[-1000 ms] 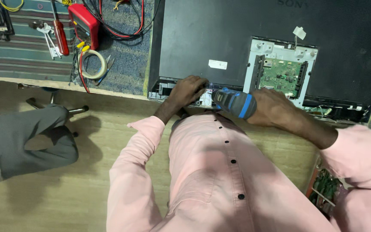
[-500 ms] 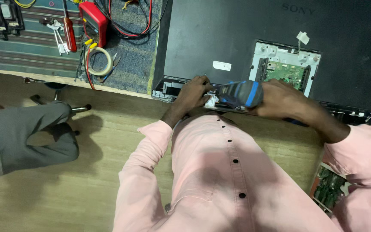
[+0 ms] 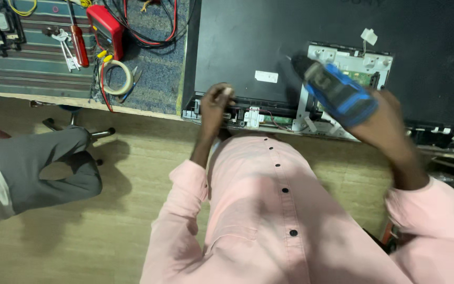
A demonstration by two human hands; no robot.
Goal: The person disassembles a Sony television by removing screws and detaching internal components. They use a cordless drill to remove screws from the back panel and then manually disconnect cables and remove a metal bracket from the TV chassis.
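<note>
Television (image 3: 269,47), a large flat black one, lies face down on the table (image 3: 153,100), its lower edge at the table's near rim, just ahead of the person's pink shirt. One landmark serves for everything: its back panel. At the right part of that panel a cover is already off, and a green circuit board (image 3: 358,71) in a pale metal frame shows bare. Along the panel's lower edge more is exposed: small connectors and a white bracket (image 3: 252,117). The rest of the black back still sits in place, so as far as one can judge the opening-up is part done, with most of the shell yet to come away.

The right hand (image 3: 382,123) is clamped round the grip of a blue and black power screwdriver (image 3: 334,89), held above the exposed board, its nose pointing up and left; it is blurred, and whether the bit touches anything cannot be told. The left hand (image 3: 215,105) rests at the panel's lower edge, fingers drawn together as if pinching something small, which is too tiny to make out.

Left of the panel lie a red multimeter (image 3: 105,22) with its leads, a red-handled screwdriver (image 3: 80,44) and a roll of tape (image 3: 118,76). Another person's grey-trousered leg (image 3: 43,165) shows further left, below the table.
</note>
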